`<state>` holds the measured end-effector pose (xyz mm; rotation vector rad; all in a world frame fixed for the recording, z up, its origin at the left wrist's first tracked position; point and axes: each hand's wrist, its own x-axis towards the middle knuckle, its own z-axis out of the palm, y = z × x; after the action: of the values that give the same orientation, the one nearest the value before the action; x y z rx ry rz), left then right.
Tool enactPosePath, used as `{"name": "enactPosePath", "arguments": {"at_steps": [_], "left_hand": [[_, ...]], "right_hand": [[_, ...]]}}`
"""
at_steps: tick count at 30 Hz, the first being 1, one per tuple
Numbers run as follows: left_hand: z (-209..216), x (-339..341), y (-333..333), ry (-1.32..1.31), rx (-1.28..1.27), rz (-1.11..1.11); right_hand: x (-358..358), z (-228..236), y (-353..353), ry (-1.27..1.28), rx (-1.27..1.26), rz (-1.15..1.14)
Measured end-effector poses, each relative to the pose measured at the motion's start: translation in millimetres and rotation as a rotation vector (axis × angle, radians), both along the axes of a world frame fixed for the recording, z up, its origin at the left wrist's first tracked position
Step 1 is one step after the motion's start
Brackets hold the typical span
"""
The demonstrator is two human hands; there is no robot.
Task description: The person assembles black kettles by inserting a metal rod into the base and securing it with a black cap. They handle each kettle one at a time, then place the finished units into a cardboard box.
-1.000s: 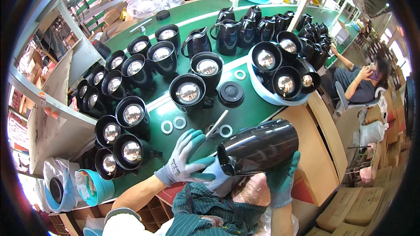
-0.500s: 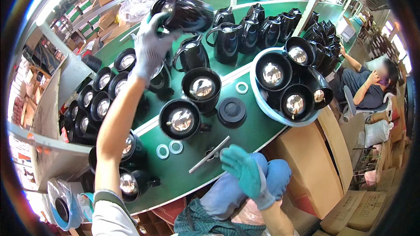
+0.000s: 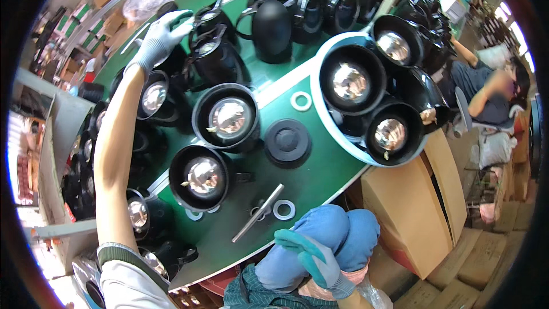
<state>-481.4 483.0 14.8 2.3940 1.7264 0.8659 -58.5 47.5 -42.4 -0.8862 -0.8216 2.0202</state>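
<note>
Jug (image 3: 216,23) nearest the left hand (image 3: 163,36) is on the worktop (image 3: 320,178), beyond and well left of the basin (image 3: 318,94). That hand's fingers stretch out beside it without wrapping round; whether they touch cannot be told. The right hand (image 3: 317,262), nearer than the basin, hangs by the knees (image 3: 321,226) with fingers extended and nothing in its grasp.

The jug looks stiff, fairly light for its bulk, and slick; its gloss could slide under a loose grip. A looped handle (image 3: 238,24), as on the neighbour jug (image 3: 273,31), should give the surest hold. Two open-ended jugs (image 3: 227,118), left of the basin, show silver inside, probably glass, so knocks could crack it.

Other jugs crowd the far one, leaving little finger room. Just left of the basin lie a black disc (image 3: 287,143) and pale ring (image 3: 292,101); a loose rod (image 3: 257,214), nearer and left of the basin, could roll.
</note>
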Motion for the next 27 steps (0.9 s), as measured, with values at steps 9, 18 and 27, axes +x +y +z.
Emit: {"name": "enactPosePath", "arguments": {"at_steps": [9,18,27], "left_hand": [[-3.1,-32.5,-222.8,0.581,-0.1,0.222],[56.3,-48.3,-281.5,0.424,0.26,0.217],[217.8,22.9,-436.1,0.404,0.044,-0.428]], "right_hand": [[-26.1,10.0,-5.2,-0.074,0.175,-0.015],[-40.0,56.4,-52.5,-0.209,0.318,0.112],[-67.0,164.9,27.2,-0.879,1.699,-0.153]]}}
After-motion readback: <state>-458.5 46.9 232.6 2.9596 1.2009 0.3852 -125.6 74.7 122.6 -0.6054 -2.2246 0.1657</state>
